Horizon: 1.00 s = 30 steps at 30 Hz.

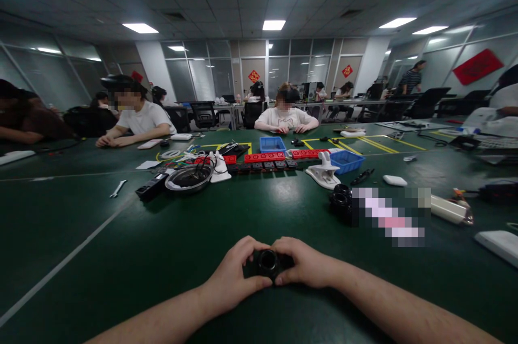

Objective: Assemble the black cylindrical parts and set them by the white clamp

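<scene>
Presently both hands meet low over the green table point(121, 258), the left hand point(237, 271) and right hand point(305, 266) each closing fingers and thumb round one small black ring-shaped part point(268, 263), pinched from both sides, seemingly so it stays steady near the body. Spare black parts point(342, 201) lie well apart to the right. Red blocks point(265, 157), blue trays point(347, 161) and a bowl point(188, 178) sit farther out in a loose line, apparently within reach.

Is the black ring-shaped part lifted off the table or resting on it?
Cannot tell. The left hand and right hand grip the black ring-shaped part, hiding its underside.
</scene>
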Available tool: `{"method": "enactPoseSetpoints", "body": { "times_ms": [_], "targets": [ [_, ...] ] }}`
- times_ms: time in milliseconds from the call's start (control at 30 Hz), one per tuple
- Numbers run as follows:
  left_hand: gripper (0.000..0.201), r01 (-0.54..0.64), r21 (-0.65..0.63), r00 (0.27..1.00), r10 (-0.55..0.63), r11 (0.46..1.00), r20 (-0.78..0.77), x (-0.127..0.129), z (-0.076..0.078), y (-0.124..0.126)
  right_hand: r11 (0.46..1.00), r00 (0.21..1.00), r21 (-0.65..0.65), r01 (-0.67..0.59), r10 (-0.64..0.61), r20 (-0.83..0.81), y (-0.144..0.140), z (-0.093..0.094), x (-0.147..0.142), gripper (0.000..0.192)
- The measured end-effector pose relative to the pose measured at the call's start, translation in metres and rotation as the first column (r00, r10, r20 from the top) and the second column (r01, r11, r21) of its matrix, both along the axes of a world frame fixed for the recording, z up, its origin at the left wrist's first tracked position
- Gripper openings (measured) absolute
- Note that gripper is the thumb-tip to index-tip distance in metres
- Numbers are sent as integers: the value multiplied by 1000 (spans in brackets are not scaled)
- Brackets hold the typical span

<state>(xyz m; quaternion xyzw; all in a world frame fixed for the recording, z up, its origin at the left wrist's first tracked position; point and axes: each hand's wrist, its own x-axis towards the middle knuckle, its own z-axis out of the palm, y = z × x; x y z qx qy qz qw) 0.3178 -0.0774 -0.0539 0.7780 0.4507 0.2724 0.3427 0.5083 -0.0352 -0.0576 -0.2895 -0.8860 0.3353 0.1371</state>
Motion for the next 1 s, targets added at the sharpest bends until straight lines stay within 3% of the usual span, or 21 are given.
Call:
{"method": "enactPoseSetpoints", "body": {
  "times_ms": [233,367,467,600,667,767,867,1000],
  "targets": [
    [33,-106,40,994,107,994,-21,6,-7,-2,979,979,1,202,-202,42,-5,-7,-6,40],
    [29,-220,38,975,220,975,-2,11,-8,-5,913,904,192,361,-393,169,-17,-7,-19,38],
    [28,-275,37,962,274,961,6,13,-9,-5,865,859,341,369,-457,229,-23,-5,-26,32],
    [29,-211,56,977,211,976,-3,9,-9,-1,866,883,377,329,-424,203,-22,-3,-21,46],
    [31,-141,56,990,142,988,-10,6,-8,1,903,924,308,299,-355,143,-19,-2,-14,54],
    [36,-50,23,999,50,998,-9,1,-4,3,973,984,170,155,-167,57,-12,1,-4,58],
    [44,-19,-2,1000,19,1000,0,0,0,2,994,998,106,37,-42,43,-6,3,2,52],
    [36,34,7,999,-34,999,-15,0,2,0,996,996,87,-16,9,91,0,4,3,37]
  ]
}}
